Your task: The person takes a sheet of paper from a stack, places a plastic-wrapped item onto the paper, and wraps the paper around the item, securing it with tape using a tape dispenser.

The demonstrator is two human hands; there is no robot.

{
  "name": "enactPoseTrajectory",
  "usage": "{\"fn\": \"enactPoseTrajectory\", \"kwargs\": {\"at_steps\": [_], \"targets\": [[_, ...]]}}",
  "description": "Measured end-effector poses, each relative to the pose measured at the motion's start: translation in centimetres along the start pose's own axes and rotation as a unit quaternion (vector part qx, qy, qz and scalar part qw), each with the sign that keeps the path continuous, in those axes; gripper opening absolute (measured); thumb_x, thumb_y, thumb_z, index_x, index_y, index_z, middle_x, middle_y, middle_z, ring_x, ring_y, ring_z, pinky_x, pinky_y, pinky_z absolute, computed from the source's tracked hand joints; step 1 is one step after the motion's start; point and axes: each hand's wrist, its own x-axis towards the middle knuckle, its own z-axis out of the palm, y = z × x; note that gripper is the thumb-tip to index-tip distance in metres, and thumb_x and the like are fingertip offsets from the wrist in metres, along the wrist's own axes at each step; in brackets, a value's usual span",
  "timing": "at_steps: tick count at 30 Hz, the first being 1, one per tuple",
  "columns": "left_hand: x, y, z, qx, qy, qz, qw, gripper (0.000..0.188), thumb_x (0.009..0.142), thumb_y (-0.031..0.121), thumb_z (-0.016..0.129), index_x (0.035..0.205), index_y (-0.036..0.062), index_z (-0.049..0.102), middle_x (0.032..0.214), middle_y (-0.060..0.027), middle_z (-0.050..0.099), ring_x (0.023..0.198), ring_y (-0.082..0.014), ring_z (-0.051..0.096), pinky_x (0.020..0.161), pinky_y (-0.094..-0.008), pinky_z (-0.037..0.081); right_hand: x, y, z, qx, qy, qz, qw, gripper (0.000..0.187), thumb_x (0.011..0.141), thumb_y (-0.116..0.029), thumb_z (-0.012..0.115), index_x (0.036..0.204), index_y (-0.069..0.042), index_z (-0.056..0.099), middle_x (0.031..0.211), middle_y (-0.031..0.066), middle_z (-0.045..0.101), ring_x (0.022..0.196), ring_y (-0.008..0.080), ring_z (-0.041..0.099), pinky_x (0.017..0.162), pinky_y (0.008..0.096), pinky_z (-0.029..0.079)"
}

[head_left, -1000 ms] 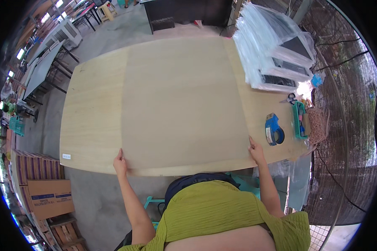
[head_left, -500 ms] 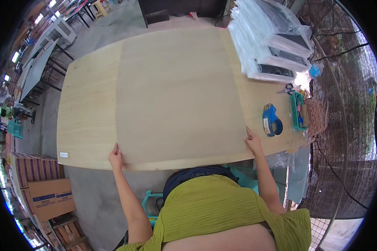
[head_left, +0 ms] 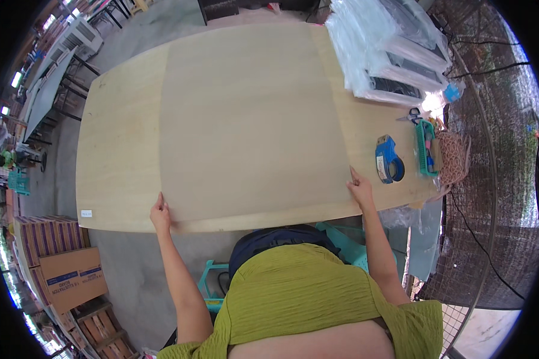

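A large tan sheet (head_left: 251, 119), perhaps paper, lies flat across the pale wooden tabletop (head_left: 117, 137), its near edge close to the table's front. At its near left corner my left hand (head_left: 160, 215) is closed, pinching the edge with the index finger pointing forward. My right hand (head_left: 360, 190) pinches the right edge near the front in the same way. Part of each hand's grip is hidden by the fingers. A blue tape dispenser (head_left: 388, 160) stands on the table a little beyond my right hand.
Plastic-wrapped framed panels (head_left: 389, 54) are stacked at the far right. Scissors (head_left: 411, 115), a green basket (head_left: 426, 149) of tools and a bundle of pinkish cord (head_left: 454, 157) lie along the right edge. Cardboard boxes (head_left: 72, 275) stand on the floor at left.
The table and sheet sit slightly higher and further left in the picture, as the view has shifted. Both hands keep their places at the sheet's edges.
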Motion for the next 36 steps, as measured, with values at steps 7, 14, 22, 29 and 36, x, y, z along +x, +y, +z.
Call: {"fn": "enactPoseTrajectory", "kwargs": {"at_steps": [7, 14, 22, 29, 36], "targets": [[0.8, -1.2, -0.7, -0.004, -0.016, -0.012, 1.0, 0.054, 0.085, 0.007, 0.059, 0.139, 0.0147, 0.058, 0.064, -0.0018, 0.054, 0.055, -0.0095, 0.046, 0.056, -0.0303, 0.044, -0.3, -1.3, -0.2, -0.031, 0.019, 0.001, 0.999, 0.069, 0.076, -0.018, 0.071, 0.142, -0.025, 0.054, 0.064, 0.007, 0.044, 0.061, 0.0173, 0.047, 0.062, 0.0343, 0.045], [1.3, -2.4, -2.0, -0.021, -0.069, -0.041, 0.997, 0.054, 0.082, 0.008, 0.061, 0.135, 0.0209, 0.063, 0.058, 0.0011, 0.048, 0.054, -0.0099, 0.041, 0.055, -0.0317, 0.039, -0.5, -2.1, 0.3, -0.038, 0.041, 0.023, 0.998, 0.068, 0.072, -0.011, 0.069, 0.139, -0.017, 0.057, 0.065, 0.0024, 0.038, 0.061, 0.0139, 0.042, 0.061, 0.0308, 0.041], [1.9, -2.6, -3.3, 0.008, -0.021, -0.036, 0.999, 0.054, 0.081, 0.009, 0.064, 0.134, 0.0196, 0.064, 0.066, -0.0047, 0.061, 0.058, -0.0133, 0.052, 0.062, -0.0348, 0.047, -1.6, -3.5, 1.9, -0.055, 0.03, -0.034, 0.997, 0.074, 0.071, -0.005, 0.07, 0.142, -0.019, 0.056, 0.063, 0.0059, 0.046, 0.062, 0.0176, 0.048, 0.063, 0.0334, 0.046], [1.3, -3.8, -3.8, 0.034, 0.017, -0.028, 0.999, 0.057, 0.081, 0.009, 0.066, 0.138, 0.0166, 0.06, 0.071, -0.0074, 0.066, 0.064, -0.0158, 0.06, 0.065, -0.0357, 0.051, -3.5, -5.4, 1.5, -0.056, -0.029, 0.029, 0.998, 0.074, 0.071, -0.007, 0.071, 0.142, -0.018, 0.056, 0.074, 0.0102, 0.054, 0.07, 0.0202, 0.056, 0.068, 0.0343, 0.049], [-2.2, 3.0, -0.1, 0.213, 0.091, -0.034, 0.972, 0.08, 0.082, 0.032, 0.072, 0.153, 0.0178, 0.037, 0.15, -0.0244, 0.036, 0.127, -0.0406, 0.048, 0.1, -0.0506, 0.045, -2.5, -5.8, -3.4, -0.303, 0.32, -0.076, 0.894, 0.088, 0.071, -0.013, 0.076, 0.151, -0.019, 0.039, 0.135, 0.0235, 0.044, 0.117, 0.039, 0.053, 0.102, 0.0571, 0.038]]}}
